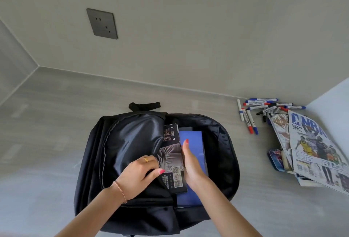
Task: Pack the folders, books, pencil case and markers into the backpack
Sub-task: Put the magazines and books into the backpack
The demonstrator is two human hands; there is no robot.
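Inside the open black backpack [132,142], a dark glossy book [171,163] is gripped by the left hand [137,174]; the right hand [190,163], fingers straight, is pressed against it beside a blue folder [192,140].

"NBA" stands in large letters on the top magazine [313,146] cover.
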